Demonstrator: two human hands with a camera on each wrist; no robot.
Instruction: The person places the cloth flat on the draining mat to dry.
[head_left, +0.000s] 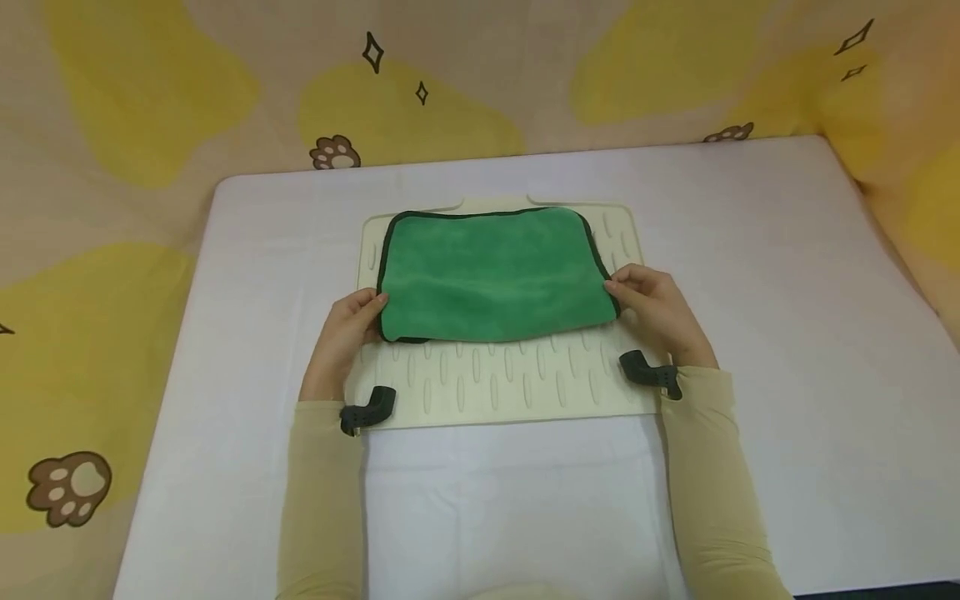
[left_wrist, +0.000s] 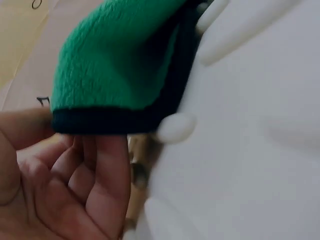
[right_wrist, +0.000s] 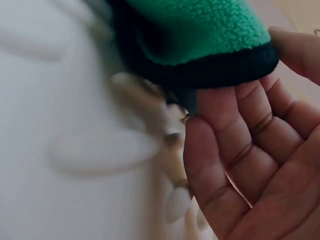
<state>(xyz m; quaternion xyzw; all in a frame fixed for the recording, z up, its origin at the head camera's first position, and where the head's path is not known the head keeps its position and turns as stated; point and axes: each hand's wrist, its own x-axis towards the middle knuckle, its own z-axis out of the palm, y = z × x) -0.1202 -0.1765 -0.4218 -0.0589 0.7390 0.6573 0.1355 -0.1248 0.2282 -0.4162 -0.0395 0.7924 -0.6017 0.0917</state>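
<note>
A green towel (head_left: 491, 271) with dark edging lies across a cream ridged board (head_left: 480, 383); its near edge looks folded under. At the towel's left edge my left hand (head_left: 351, 329) pinches the dark border between thumb and fingers. My right hand (head_left: 660, 310) pinches the opposite edge the same way. The left wrist view shows the fleecy towel (left_wrist: 110, 65) curving up from the left hand (left_wrist: 65, 185), above the pale board (left_wrist: 240, 130). In the right wrist view the towel's (right_wrist: 210, 30) dark hem runs between the thumb and fingers of the right hand (right_wrist: 260, 150).
The board rests on a table with a white cover (head_left: 787, 350). Behind and to the left hangs a yellow and beige patterned cloth (head_left: 465, 83) with paw prints. Dark wrist mounts (head_left: 369, 408) sit on both sleeves, over the board's near corners.
</note>
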